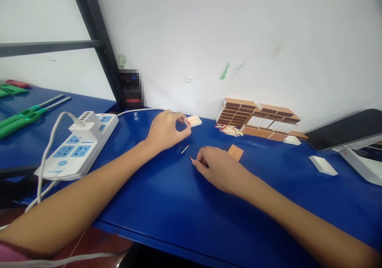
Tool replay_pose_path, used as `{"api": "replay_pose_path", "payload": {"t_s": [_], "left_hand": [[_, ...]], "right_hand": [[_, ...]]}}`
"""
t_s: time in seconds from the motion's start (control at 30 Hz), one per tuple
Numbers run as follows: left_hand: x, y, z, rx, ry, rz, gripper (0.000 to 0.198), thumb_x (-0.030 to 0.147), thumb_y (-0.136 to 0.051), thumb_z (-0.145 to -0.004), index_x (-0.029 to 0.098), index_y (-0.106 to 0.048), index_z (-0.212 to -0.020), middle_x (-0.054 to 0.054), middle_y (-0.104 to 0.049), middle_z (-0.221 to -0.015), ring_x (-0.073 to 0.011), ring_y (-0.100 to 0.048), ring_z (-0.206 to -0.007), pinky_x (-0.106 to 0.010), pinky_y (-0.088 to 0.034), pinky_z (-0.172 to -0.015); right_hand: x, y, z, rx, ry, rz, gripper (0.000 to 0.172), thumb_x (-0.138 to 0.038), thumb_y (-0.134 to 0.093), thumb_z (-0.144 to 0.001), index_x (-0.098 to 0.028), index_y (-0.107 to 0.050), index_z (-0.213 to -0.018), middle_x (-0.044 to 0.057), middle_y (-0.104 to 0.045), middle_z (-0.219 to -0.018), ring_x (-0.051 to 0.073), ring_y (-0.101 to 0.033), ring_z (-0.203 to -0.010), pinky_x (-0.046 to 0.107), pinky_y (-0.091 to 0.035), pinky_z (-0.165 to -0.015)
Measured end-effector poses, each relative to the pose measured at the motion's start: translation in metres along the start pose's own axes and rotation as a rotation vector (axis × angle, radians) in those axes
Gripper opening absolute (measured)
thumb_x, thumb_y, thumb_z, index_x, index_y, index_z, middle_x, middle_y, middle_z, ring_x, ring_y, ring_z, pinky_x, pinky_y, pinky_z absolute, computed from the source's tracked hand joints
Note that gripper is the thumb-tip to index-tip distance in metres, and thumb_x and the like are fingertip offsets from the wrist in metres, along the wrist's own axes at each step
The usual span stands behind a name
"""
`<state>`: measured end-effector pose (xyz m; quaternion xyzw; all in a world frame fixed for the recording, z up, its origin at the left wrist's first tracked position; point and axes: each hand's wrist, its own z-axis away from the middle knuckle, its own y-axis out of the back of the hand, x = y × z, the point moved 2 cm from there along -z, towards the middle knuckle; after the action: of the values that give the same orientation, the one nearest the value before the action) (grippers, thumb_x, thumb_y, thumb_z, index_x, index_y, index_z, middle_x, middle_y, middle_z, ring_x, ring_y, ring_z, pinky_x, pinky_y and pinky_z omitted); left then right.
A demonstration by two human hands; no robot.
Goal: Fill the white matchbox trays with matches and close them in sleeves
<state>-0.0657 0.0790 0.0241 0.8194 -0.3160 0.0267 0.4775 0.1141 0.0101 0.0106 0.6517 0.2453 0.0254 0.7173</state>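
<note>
My left hand [168,129] is closed on the end of a small white matchbox tray [197,121], which holds several red-tipped matches. Pinched between the thumb and fingers of my right hand [216,166] is a single match [191,159], its red head poking out to the left. Between the two hands a loose match [185,149] lies on the blue table. An orange-brown matchbox cover [235,152] rests just behind my right hand, partly hidden by it. Farther back is a pile of loose matches [229,130].
Stacked matchboxes [238,112] stand against the wall behind the match pile. White pieces [323,165] lie at the right, near a dark screen [346,128] on a white stand. A power strip [80,150] with a plugged-in charger and cable sits at the left. Green-handled tools [26,118] lie beyond it.
</note>
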Motion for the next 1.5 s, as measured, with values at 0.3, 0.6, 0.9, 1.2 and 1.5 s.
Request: {"api": "replay_pose_path", "payload": {"t_s": [0.3, 0.6, 0.9, 1.2, 1.5], "left_hand": [[0.0, 0.002, 0.001, 0.074, 0.007, 0.02, 0.017, 0.032, -0.071, -0.082, 0.022, -0.076, -0.095, -0.001, -0.081, -0.095, -0.0252, -0.07, -0.095, -0.039, -0.053, -0.09], [-0.002, 0.0, 0.001, 0.082, -0.021, 0.012, 0.019, 0.032, -0.071, -0.083, 0.02, -0.075, -0.097, -0.002, -0.08, -0.094, -0.025, -0.069, -0.094, -0.04, -0.053, -0.088], [-0.004, -0.002, 0.001, 0.027, -0.049, -0.022, 0.02, 0.031, -0.07, -0.082, 0.019, -0.076, -0.098, -0.003, -0.079, -0.093, -0.0256, -0.068, -0.093, -0.04, -0.053, -0.086], [0.001, -0.009, 0.004, -0.236, -0.247, 0.151, 0.027, 0.028, -0.073, -0.083, 0.021, -0.076, -0.11, -0.002, -0.08, -0.101, -0.0234, -0.068, -0.098, -0.037, -0.054, -0.088], [0.009, -0.008, 0.005, -0.283, -0.278, 0.32, 0.026, 0.026, -0.076, -0.083, 0.025, -0.076, -0.109, 0.001, -0.08, -0.103, -0.019, -0.071, -0.099, -0.034, -0.054, -0.09]], "right_hand": [[-0.011, -0.004, -0.037, 0.07, -0.144, 0.023, 0.036, -0.045, -0.054, -0.101, -0.02, -0.064, -0.076, 0.009, -0.074, -0.085, 0.023, -0.067, -0.077, 0.032, -0.037, -0.061], [-0.009, -0.002, -0.031, 0.041, -0.124, 0.138, 0.025, -0.036, -0.054, -0.103, -0.018, -0.068, -0.092, 0.012, -0.076, -0.105, 0.026, -0.071, -0.092, 0.034, -0.045, -0.071], [0.021, 0.014, -0.023, -0.028, 0.054, 0.174, 0.021, -0.03, -0.051, -0.106, -0.018, -0.066, -0.096, 0.012, -0.073, -0.104, 0.023, -0.069, -0.087, 0.031, -0.043, -0.07], [0.049, 0.058, -0.024, 0.146, 0.175, 0.348, 0.018, -0.028, -0.047, -0.108, -0.016, -0.059, -0.103, 0.011, -0.069, -0.103, 0.021, -0.065, -0.077, 0.032, -0.041, -0.064], [0.038, 0.051, -0.023, 0.097, 0.163, 0.471, 0.016, -0.026, -0.05, -0.108, -0.014, -0.06, -0.105, 0.013, -0.068, -0.109, 0.019, -0.065, -0.076, 0.03, -0.037, -0.06]]}}
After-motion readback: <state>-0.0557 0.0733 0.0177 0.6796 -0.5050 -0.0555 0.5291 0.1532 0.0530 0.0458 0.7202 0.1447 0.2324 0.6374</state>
